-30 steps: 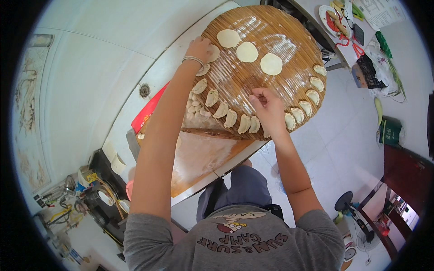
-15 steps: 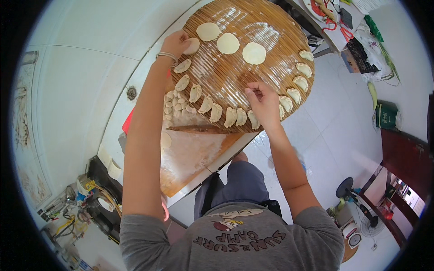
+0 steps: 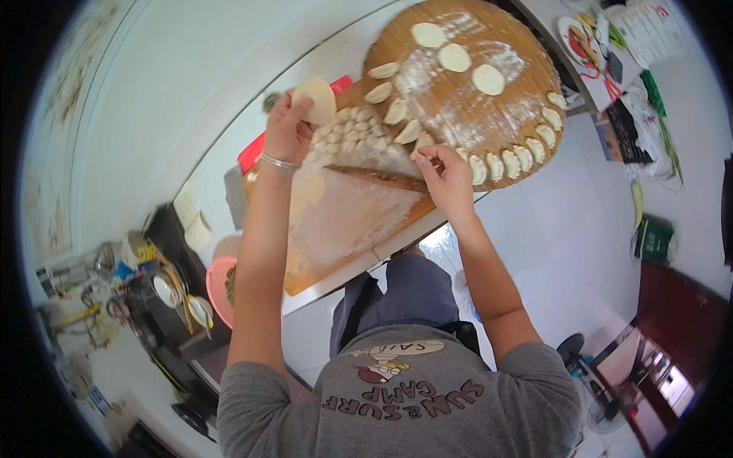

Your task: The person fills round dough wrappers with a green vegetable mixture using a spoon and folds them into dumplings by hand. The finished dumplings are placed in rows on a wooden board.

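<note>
My left hand (image 3: 289, 133) is closed on the edge of a round, pale dumpling wrapper (image 3: 324, 102), held up above the counter. My right hand (image 3: 447, 179) has thumb and fingers pinched together over the near edge of a round, floured tray (image 3: 458, 114), beside the row of dumplings; anything small between its fingertips is hidden. Folded dumplings (image 3: 395, 112) line the tray's left and near edges. Three flat wrappers (image 3: 455, 57) lie toward its far side. Below the left hand are several small dough pieces (image 3: 355, 130) on a floured wooden board (image 3: 351, 225), near a brown rolling pin (image 3: 374, 176).
To the left stands a pink bowl (image 3: 220, 278) with green contents, partly behind my left forearm. A flat grey object (image 3: 234, 197) lies beside the board. Pans and utensils (image 3: 164, 286) are at the far left. A table with a plate (image 3: 578, 42) is at the upper right.
My left hand has lifted a wrapper off the tray and brought it back toward the board. My right hand stays pinched, now nearer the dumplings. The view has shifted, showing the tray farther right.
</note>
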Motion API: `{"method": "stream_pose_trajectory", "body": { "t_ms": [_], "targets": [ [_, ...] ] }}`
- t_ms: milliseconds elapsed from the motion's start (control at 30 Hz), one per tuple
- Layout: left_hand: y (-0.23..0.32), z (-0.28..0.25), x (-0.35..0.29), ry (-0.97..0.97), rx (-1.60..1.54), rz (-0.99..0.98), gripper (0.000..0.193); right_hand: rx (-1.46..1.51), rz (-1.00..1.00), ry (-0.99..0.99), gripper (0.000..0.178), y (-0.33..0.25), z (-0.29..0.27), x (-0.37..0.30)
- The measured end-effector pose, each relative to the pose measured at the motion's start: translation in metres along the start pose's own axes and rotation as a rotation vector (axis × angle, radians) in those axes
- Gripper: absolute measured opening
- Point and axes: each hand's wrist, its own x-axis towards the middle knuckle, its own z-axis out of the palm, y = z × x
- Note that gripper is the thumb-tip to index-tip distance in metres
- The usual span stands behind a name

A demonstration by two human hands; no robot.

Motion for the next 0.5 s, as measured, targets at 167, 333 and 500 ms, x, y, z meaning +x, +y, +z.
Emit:
{"method": "stream_pose_trajectory", "body": {
  "t_ms": [167,333,500],
  "targets": [
    [0.005,-0.065,-0.131,0.085,-0.164,-0.030,0.037,0.060,0.027,-0.284,0.017,-0.007,0.080,-0.061],
    [0.007,-0.142,-0.274,0.128,-0.262,-0.043,0.032,0.099,0.037,-0.597,0.025,-0.014,0.174,-0.144],
    [0.023,-0.204,-0.401,0.294,-0.300,-0.005,0.033,0.226,0.243,-0.736,0.034,-0.018,0.256,-0.227]
  ]
}}
